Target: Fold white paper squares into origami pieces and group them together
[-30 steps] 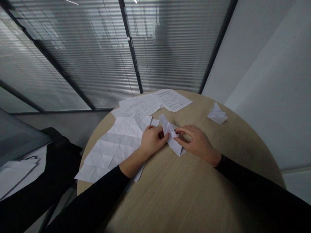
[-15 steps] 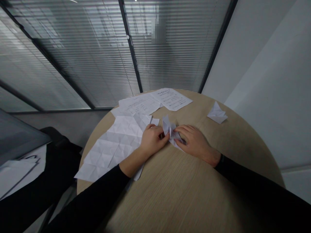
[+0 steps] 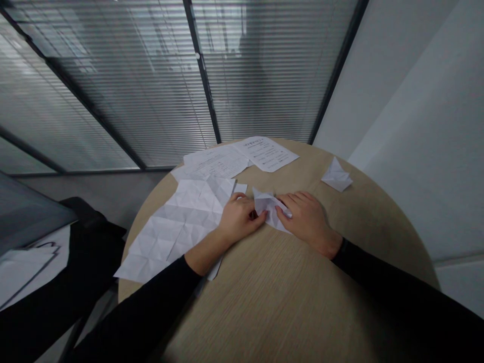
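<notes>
As your left hand [image 3: 238, 219] curls, pinching the edge of the folded white paper [image 3: 269, 206], right hand [image 3: 307, 218] spread flat, pressing its right end, paper on the tabletop [image 3: 287, 307], creased sheet [image 3: 177, 227] just beside left hand.

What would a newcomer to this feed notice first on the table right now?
The left hand and right hand meet near the middle of the round wooden table, on a small folded white paper. Left of them spreads a large creased white sheet, with printed pages at the far edge. A separate folded paper piece sits off to the right.
</notes>
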Motion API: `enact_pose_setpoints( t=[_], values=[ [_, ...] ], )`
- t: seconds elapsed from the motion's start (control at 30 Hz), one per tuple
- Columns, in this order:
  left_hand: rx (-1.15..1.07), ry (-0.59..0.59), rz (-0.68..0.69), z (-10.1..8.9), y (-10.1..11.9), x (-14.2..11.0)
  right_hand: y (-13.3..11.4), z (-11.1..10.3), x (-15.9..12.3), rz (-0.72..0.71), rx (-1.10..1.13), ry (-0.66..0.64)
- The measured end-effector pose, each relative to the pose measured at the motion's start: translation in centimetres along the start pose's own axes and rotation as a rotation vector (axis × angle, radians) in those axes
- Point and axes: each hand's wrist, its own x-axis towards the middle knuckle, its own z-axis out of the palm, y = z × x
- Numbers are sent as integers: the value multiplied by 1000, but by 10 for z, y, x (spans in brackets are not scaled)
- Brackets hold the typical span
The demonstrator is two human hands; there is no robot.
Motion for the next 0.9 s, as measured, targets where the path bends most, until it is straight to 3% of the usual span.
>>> enact_pose_setpoints(
  t=[0.27,0.47,0.6,0.9],
  values=[
    [54,-31,-76,0,1,1,3,0,0,20,52,-61],
    [17,62,-196,-3,5,1,13,-1,-2,-117,-19,-164],
    [-24,115,-265,-8,6,2,24,2,-6,-130,-48,-250],
    [114,-55,-233,-12,7,4,45,3,-22,-92,116,-251]
  ],
)
